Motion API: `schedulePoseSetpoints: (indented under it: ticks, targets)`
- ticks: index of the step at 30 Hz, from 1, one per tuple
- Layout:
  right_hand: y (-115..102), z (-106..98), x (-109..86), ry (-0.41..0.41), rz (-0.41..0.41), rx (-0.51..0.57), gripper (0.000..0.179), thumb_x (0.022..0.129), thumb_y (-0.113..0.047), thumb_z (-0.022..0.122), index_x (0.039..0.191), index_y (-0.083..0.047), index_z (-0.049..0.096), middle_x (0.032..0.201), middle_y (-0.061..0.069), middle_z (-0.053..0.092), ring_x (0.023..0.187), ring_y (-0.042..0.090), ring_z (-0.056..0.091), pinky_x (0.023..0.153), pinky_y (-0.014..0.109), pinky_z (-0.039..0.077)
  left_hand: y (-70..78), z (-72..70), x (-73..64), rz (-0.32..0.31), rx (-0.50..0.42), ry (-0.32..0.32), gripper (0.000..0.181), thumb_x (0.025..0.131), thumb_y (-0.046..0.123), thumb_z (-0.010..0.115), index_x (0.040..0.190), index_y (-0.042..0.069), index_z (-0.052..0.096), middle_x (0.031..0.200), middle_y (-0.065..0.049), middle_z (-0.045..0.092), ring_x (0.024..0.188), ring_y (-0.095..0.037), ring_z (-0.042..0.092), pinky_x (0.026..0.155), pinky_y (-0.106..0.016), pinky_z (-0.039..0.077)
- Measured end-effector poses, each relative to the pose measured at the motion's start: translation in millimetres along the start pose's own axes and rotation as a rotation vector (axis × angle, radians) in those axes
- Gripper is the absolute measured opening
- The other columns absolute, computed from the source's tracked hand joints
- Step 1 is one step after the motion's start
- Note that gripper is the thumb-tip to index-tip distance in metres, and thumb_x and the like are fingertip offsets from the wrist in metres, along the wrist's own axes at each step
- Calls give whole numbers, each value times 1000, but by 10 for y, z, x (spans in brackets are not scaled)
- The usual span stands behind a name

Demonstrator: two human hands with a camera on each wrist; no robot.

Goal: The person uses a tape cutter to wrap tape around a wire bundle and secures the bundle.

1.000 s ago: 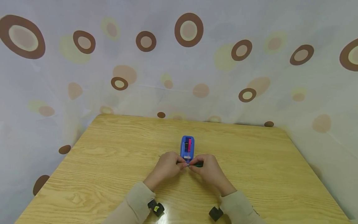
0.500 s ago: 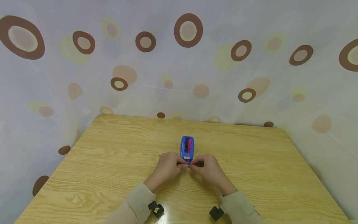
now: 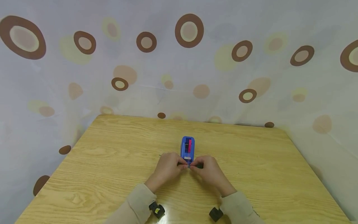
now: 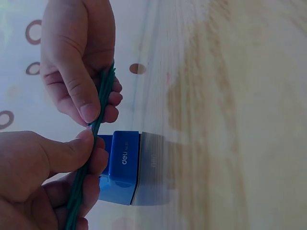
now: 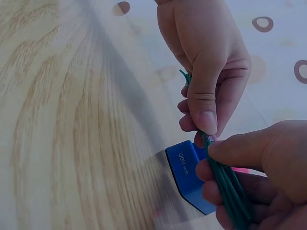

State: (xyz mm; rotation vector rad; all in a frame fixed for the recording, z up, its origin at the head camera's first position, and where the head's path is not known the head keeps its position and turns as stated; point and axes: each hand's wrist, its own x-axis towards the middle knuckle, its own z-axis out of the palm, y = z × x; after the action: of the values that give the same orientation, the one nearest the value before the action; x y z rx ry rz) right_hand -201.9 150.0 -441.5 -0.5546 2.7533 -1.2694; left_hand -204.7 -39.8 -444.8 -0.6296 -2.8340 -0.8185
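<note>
A bundle of thin green wires (image 5: pixel 230 194) runs across both hands. My left hand (image 3: pixel 167 165) pinches it between thumb and curled fingers on one side of its middle, and my right hand (image 3: pixel 209 169) pinches it on the other side. The two thumb tips nearly meet. Between them a small bit of clear tape (image 5: pixel 210 138) shows on the bundle. Right behind the fingertips stands a blue tape dispenser (image 4: pixel 125 160) with a pink roll (image 3: pixel 190 145) in it. In the head view the hands hide most of the bundle.
The wooden table (image 3: pixel 117 137) extends around the hands on all sides. A patterned cloth (image 3: pixel 179 68) with brown rings hangs behind it. Black wrist cameras (image 3: pixel 157 209) sit at both cuffs.
Both hands stay at the same spot by the dispenser. The fingertips shift slightly on the bundle, and the green ends show a little differently.
</note>
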Motion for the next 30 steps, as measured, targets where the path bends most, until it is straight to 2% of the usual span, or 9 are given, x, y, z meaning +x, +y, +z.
schedulePoseSetpoints:
  ticks: [7,11,14,18,21,26,30]
  targets:
    - [13,48,4,38,-42,-41,5,87,-8,76,83,-11,77,87,-7,72,86,12,63,83,40,52,-35,-30,-6,26,-14,-44,11,89,27,75,89,18,82,89,7,73,83,-9,67,74,-30,52]
    - [9,54,1,49,-82,-88,7,85,-5,77,82,-11,77,86,-6,72,84,10,64,79,36,54,-50,-48,-12,63,37,-82,14,92,28,72,91,17,81,85,9,71,75,-5,63,68,-28,50]
    - [3,54,3,62,-115,-118,8,84,-3,77,82,-10,77,84,-6,72,80,9,64,74,32,54,-50,-66,-19,71,90,-88,16,94,30,69,91,19,80,82,11,69,70,-3,60,71,-33,46]
    - [7,60,6,89,-152,-136,6,85,-3,77,81,-8,76,83,-6,71,79,9,65,72,31,54,-38,-76,-29,71,127,-70,16,94,30,68,91,19,80,81,11,70,70,-4,60,75,-40,41]
    - [19,68,5,102,-166,-138,3,85,-6,77,82,-7,77,84,-5,72,80,10,66,71,29,54,-29,-74,-34,74,138,-33,14,93,29,70,90,20,81,83,10,71,74,-7,64,77,-42,43]
    - [12,58,-7,95,-134,-98,4,87,-9,76,86,-5,78,88,-3,73,85,12,68,75,31,55,-24,-58,-31,61,136,16,11,90,29,74,89,21,82,86,10,74,78,-8,67,82,-44,41]
    - [-23,43,-12,88,-134,-144,4,87,-10,77,86,-6,78,90,-3,74,88,13,69,77,33,56,-27,-42,-20,48,146,30,10,89,29,75,90,23,82,88,11,74,81,-7,68,87,-47,39]
